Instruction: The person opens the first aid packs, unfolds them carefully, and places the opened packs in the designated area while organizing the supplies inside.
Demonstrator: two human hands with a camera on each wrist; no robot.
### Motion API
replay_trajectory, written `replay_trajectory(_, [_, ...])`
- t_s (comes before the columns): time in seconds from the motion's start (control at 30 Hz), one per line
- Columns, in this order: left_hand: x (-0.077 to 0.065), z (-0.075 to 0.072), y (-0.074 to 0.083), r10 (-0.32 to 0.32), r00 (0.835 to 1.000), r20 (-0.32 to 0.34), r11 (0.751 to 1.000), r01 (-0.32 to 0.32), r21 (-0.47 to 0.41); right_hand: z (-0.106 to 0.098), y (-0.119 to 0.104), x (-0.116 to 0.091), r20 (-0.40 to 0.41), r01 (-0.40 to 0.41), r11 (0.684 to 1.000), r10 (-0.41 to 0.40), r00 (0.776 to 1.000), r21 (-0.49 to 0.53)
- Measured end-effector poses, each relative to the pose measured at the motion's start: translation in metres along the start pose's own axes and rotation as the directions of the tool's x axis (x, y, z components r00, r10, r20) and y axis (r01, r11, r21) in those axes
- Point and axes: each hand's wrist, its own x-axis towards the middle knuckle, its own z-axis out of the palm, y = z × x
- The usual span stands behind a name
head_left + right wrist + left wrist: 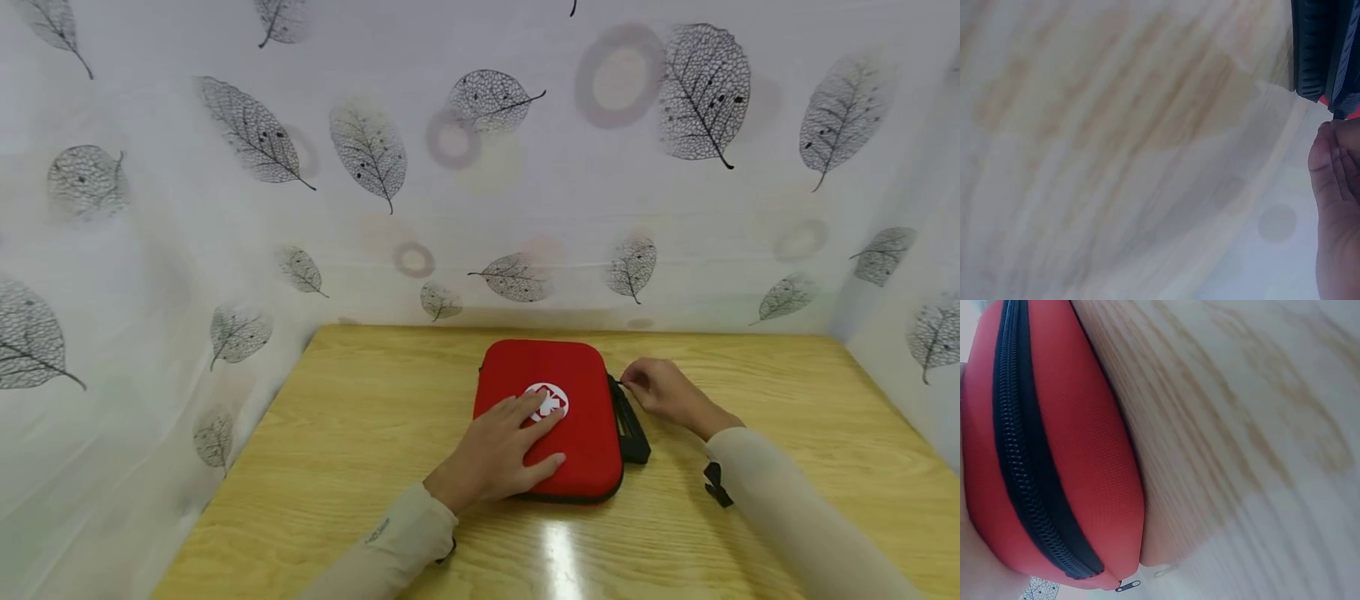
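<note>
A red first-aid case with a white emblem lies flat on the table, its black carry handle on the right side. My left hand rests on the lid with the fingers spread, partly covering the emblem. At the case's upper right edge, my right hand pinches a small dark zipper pull between thumb and finger; most of the pull is hidden. The left wrist view shows the closed black zipper along the side, with another zipper pull hanging at the far corner.
The wood-grain table extends around the case, with a glare spot near its front. A pale leaf-print sheet hangs behind the table and along both sides. Black straps show at the wrists.
</note>
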Motion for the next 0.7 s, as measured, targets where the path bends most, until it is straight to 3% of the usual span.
replay_trajectory(0.3, [-0.001,0.000,0.000,-0.004,1.000,-0.001,1.000,0.004,0.001,0.001,-0.007,-0.009,-0.045,0.058,0.998,-0.058,0.997,-0.004])
replay_trajectory(0.7, [0.001,0.001,0.000,-0.013,1.000,0.006,1.000,0.013,0.003,-0.002,-0.015,-0.019,-0.033,0.060,0.998,-0.060,0.998,-0.001])
